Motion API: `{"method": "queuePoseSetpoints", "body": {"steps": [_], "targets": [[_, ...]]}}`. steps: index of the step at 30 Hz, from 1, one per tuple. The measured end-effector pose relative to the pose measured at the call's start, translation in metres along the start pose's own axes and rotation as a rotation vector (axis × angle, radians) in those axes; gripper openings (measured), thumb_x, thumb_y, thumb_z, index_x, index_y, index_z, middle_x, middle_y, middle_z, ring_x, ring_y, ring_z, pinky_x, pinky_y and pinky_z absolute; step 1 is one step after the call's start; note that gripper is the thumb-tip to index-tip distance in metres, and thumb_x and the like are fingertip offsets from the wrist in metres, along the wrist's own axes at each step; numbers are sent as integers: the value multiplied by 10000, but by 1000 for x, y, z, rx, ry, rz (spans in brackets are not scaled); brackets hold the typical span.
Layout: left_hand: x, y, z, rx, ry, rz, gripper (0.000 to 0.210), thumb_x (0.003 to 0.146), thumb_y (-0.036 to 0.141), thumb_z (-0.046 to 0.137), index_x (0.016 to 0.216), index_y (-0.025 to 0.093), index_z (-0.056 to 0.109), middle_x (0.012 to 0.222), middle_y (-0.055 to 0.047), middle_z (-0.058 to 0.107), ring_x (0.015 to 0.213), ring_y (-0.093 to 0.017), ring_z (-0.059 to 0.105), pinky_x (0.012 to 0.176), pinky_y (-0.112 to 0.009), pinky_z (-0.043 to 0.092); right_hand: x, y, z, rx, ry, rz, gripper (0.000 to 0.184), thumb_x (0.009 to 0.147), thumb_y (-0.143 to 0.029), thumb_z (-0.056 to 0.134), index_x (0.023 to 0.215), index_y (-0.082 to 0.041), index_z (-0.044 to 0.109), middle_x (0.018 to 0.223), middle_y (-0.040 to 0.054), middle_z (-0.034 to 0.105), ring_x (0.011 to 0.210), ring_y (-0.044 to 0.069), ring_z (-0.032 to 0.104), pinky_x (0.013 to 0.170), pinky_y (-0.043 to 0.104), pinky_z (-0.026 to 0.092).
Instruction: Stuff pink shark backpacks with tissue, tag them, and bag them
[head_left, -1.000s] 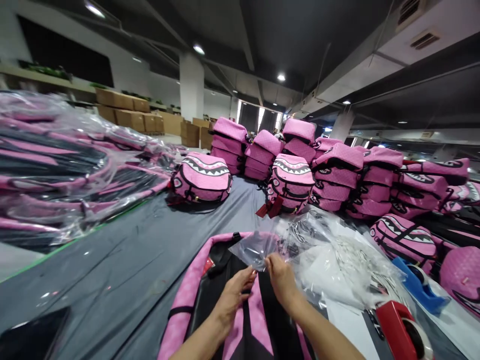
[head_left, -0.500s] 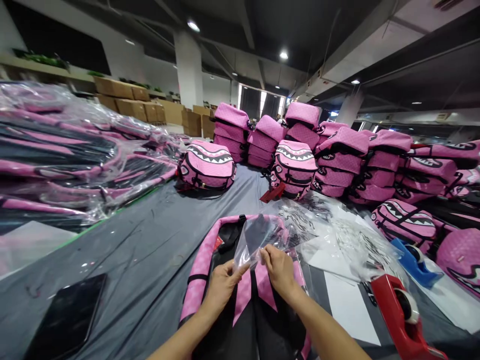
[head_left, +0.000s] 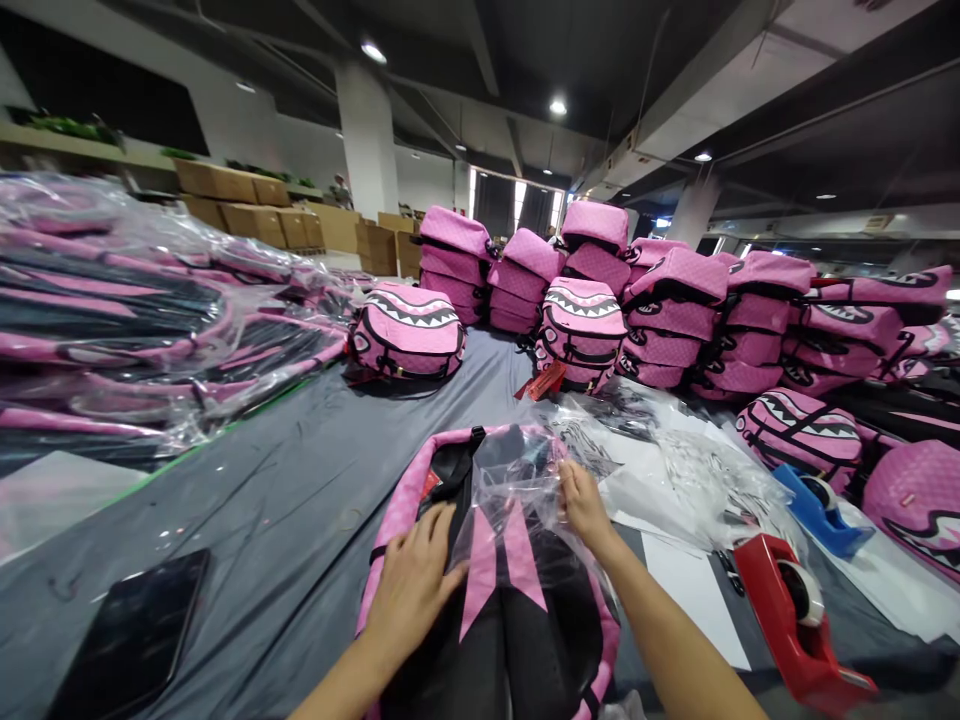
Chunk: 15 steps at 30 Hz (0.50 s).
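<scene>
"Two hands are over the backpack (head_left: 502, 640), right? Where does it lie?"

"On the table (head_left: 285, 520), toward the near edge and about midway between the sides, straps facing up. A clear plastic bag (head_left: 514, 480) covers part of its upper half."

"And the left hand (head_left: 411, 582)?"

"Spread loosely over the backpack's left side, thumb well apart from the fingers. The thumb reaches the plastic; I can't tell whether it presses on it."

"The right hand (head_left: 583, 503)?"

"Fingers curled in, pinching the plastic near the backpack's upper right."

"What else is on the table?"

"A phone (head_left: 131, 635) by the near left corner, and a red tape dispenser (head_left: 795, 620) by the near right. A blue tape dispenser (head_left: 821, 512) sits farther off toward the right edge. Stacked pink bags (head_left: 671, 325) line the far edge, with two shark-mouth bags (head_left: 409, 335) in front."

"And along the left?"

"A heap of plastic-wrapped bags (head_left: 150, 310), beyond a green line (head_left: 225, 430)."
</scene>
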<state>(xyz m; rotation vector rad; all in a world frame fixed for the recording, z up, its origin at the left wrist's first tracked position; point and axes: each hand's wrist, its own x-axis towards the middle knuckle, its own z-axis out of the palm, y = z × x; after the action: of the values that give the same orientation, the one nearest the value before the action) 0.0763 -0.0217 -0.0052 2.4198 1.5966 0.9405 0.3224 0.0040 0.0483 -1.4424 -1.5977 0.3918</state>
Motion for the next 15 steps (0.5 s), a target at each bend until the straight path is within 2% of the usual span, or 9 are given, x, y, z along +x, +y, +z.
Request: {"method": "queuePoseSetpoints", "body": {"steps": [1,2,3,5,7,9,11,13,15], "targets": [[3,9,-1,75,113,83,412,889,307,530,1263,161,620,1343,-182,619,1215,-326,578,988,-462,425,-1,-6,1,8,-7,-13,494,1007,-615,228,685,-257,341,543,-60,390,474,129,421,489,249,342],[8,18,-2,138,210,161,471,908,263,510,1367,172,561,1439,-179,555,1306,-324,512,1066,-484,368,-4,-13,3,18,-30,-25,480,1000,-610,286,691,-250,360,556,-60,406,494,125,433,503,244,350],[15,26,-3,188,269,223,484,929,222,480,1408,188,537,1445,-168,553,1319,-314,496,1104,-491,329,-8,-20,4,19,-64,-43,449,982,-598,374,710,-241,394,571,-63,427,511,120,445,515,238,357],[30,31,-5,259,344,265,432,957,177,432,1353,204,601,1249,-141,669,1165,-292,576,1072,-477,348,-19,-33,3,-84,-120,-132,318,906,-510,588,807,-224,490,630,-65,499,551,116,484,539,226,366],[42,23,-12,288,434,228,351,977,205,429,1203,194,697,1006,-118,709,959,-274,612,956,-446,409,-33,-36,-3,-342,-115,-244,213,823,-316,710,944,-220,562,753,-38,596,621,131,548,552,226,364],[47,6,-22,277,526,209,326,994,255,435,1100,182,734,877,-103,689,842,-257,605,859,-414,427,-49,-26,-13,-633,-37,-311,233,799,-138,682,997,-229,601,863,5,650,714,161,601,578,242,373],[41,-10,-33,233,564,256,343,1004,275,419,1125,179,725,824,-85,676,797,-247,605,830,-400,429,-67,-6,-27,-786,72,-288,196,834,-74,605,948,-233,623,870,32,661,772,190,621,626,266,402],[27,-22,-40,188,576,287,367,1007,276,390,1182,179,697,792,-68,672,761,-244,607,820,-393,438,-84,19,-42,-745,188,-190,136,889,-116,552,893,-231,624,834,38,656,780,205,627,680,290,438],[7,-30,-39,136,565,262,376,1000,280,373,1191,188,683,794,-61,684,750,-245,615,813,-386,452,-103,44,-58,-589,314,-65,147,936,-193,486,890,-227,621,856,50,663,799,211,639,724,307,474]]}}
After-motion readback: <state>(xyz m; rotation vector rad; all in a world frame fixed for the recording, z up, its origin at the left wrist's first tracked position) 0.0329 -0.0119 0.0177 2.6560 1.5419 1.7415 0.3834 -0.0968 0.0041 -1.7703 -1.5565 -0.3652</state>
